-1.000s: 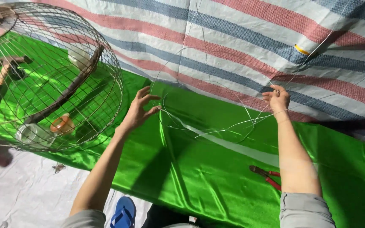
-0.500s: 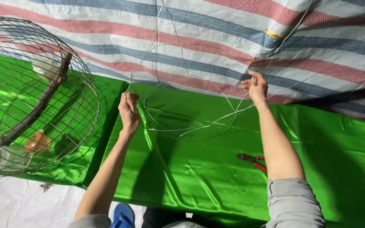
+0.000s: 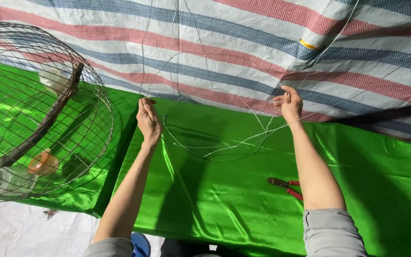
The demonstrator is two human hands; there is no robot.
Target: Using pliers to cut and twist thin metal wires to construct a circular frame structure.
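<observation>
Your left hand (image 3: 148,121) and right hand (image 3: 288,102) have moved closer and now both pinch the wire (image 3: 205,151). The wire loops above the green cloth (image 3: 205,200), tighter than before. Cage (image 3: 34,114) left, pliers (image 3: 285,186) by your right forearm.

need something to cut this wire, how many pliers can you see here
1. The red-handled pliers lie on the green cloth, just left of the right forearm, partly hidden behind it. More could be hidden by the arms or the wire cage.
</observation>
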